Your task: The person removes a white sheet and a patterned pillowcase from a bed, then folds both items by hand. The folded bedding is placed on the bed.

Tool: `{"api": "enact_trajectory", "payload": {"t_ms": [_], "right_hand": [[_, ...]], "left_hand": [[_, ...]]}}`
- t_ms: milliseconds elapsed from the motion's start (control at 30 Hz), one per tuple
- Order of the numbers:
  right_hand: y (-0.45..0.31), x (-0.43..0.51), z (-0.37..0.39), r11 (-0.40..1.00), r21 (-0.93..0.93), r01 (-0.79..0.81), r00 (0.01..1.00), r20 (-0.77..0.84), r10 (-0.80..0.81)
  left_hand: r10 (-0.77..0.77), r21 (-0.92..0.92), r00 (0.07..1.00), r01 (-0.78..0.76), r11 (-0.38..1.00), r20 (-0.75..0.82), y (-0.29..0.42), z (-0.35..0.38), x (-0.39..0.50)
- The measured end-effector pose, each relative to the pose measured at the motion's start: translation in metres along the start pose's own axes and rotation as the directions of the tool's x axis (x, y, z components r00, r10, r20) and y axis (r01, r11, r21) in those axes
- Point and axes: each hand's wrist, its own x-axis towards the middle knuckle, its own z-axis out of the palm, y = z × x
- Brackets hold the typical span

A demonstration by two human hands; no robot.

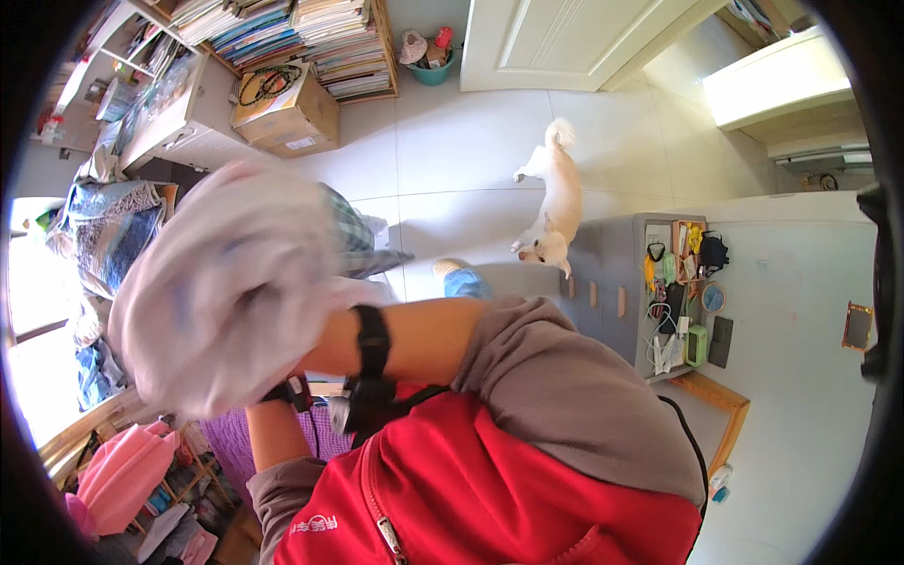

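A bundled pale cloth (233, 296), blurred by motion, is held up before my chest on the left side of the view. My right hand (319, 357) holds it; only the heel of that hand shows, and folds cover the fingers. A black strap (372, 341) circles my right wrist. My left forearm (275, 434) rises beneath the cloth, and a black band with a small device (296, 393) sits at that wrist. Fabric hides my left hand, so its grip cannot be made out.
A white dog (558, 205) stands on the tiled floor (452, 155), near my slippered foot (446, 267). A grey drawer cabinet (607, 275) carries several small items. Cardboard box (289, 113), stacked magazines (339, 49) and door (544, 42) line the far side. Pink fabric (127, 480) lies lower left.
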Motion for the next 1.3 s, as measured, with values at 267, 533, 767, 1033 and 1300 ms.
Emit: {"api": "enact_trajectory", "payload": {"t_ms": [267, 533, 767, 1033, 1300], "right_hand": [[-0.051, -0.025, -0.099, 0.996, 0.020, -0.086, 0.933, -0.349, 0.087], [0.017, -0.055, -0.102, 0.770, -0.042, -0.637, 0.769, 0.037, 0.638], [0.028, -0.009, -0.075, 0.692, 0.288, -0.662, 0.747, 0.181, 0.640], [-0.023, 0.061, -0.038, 0.958, 0.113, 0.265, 0.934, -0.276, -0.227], [-0.003, -0.003, -0.053, 0.595, -0.802, -0.042, 0.996, 0.015, 0.091]], "left_hand": [[-0.402, 0.558, 0.913, 0.300, 0.774, 0.067, 0.010, -0.014, 0.058], [-0.331, 0.015, 0.920, 0.335, 0.942, 0.208, 0.048, 0.008, 0.057], [-0.133, 0.399, 0.838, -0.108, 0.911, 0.530, 0.089, -0.009, 0.009], [-0.731, -0.404, 0.682, 0.674, 0.619, 0.018, 0.053, -0.067, -0.011], [-0.706, -0.064, 0.699, 0.714, 0.697, 0.117, -0.022, -0.130, -0.043]]}}
